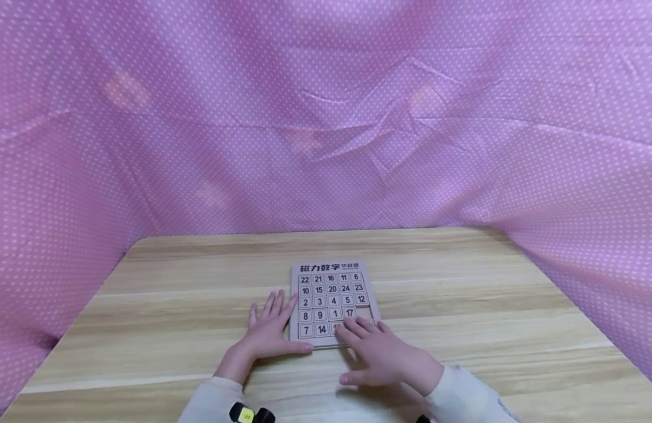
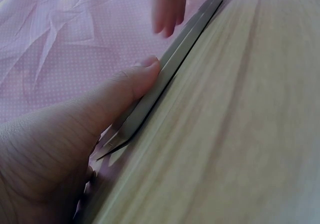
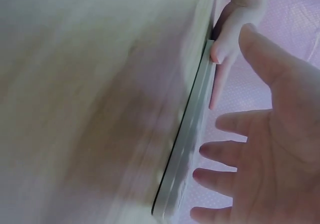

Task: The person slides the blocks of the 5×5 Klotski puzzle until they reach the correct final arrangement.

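Puzzle [image 1: 327, 302], lying flat on the wooden table [image 1: 463, 288] in front of the person, its printed heading at the far end. Numbered tiles fill five rows, the far row reading 22, 21, 16, 11, 6; a gap [image 1: 363, 313] stands at the right end of the fourth row, just beside tile 17 [image 1: 349, 313]. The left hand [image 1: 267, 337] has its fingers straight and spread, the forefinger touching the puzzle's left side and the thumb laid against its near edge. The right hand [image 1: 383, 356] extends its fingers, apart from one another, over the near right corner, partly covering the nearest row; whether the fingertips touch the tiles cannot be told. Pink dotted cloth [image 1: 326, 158] surrounds the table's far edge and sides.
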Demonstrator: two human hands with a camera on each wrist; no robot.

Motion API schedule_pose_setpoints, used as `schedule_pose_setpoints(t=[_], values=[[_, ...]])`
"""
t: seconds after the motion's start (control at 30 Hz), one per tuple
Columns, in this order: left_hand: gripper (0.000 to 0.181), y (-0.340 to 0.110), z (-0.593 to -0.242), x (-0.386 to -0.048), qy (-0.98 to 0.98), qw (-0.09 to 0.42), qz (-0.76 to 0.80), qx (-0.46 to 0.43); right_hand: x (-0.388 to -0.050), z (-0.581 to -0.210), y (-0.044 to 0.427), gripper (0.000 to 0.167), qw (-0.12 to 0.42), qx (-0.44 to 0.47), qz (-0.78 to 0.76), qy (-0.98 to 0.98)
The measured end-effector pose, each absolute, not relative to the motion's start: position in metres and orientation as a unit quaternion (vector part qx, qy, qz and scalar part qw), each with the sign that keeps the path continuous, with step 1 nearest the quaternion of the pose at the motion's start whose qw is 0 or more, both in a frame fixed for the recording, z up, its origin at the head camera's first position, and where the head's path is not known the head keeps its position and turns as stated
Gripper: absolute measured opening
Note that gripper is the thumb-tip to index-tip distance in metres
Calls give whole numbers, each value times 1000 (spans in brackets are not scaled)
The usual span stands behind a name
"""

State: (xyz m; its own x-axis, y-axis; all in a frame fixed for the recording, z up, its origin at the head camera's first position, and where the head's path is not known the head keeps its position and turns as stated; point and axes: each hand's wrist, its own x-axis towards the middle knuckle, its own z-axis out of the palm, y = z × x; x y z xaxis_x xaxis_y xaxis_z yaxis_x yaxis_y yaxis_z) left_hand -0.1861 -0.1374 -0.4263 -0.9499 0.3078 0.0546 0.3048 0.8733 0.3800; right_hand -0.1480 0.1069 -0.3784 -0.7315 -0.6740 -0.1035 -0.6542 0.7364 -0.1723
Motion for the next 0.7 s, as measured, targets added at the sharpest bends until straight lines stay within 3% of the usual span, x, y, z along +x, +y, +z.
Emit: schedule_pose_setpoints(t=[0.33,0.7], values=[[113,-136,-426,-185,970,7,191,153,-137,-378,131,86,78,-351,-61,931],[112,-134,-428,-185,969,6,193,155,-148,-387,132,90,65,-351,-57,932]])
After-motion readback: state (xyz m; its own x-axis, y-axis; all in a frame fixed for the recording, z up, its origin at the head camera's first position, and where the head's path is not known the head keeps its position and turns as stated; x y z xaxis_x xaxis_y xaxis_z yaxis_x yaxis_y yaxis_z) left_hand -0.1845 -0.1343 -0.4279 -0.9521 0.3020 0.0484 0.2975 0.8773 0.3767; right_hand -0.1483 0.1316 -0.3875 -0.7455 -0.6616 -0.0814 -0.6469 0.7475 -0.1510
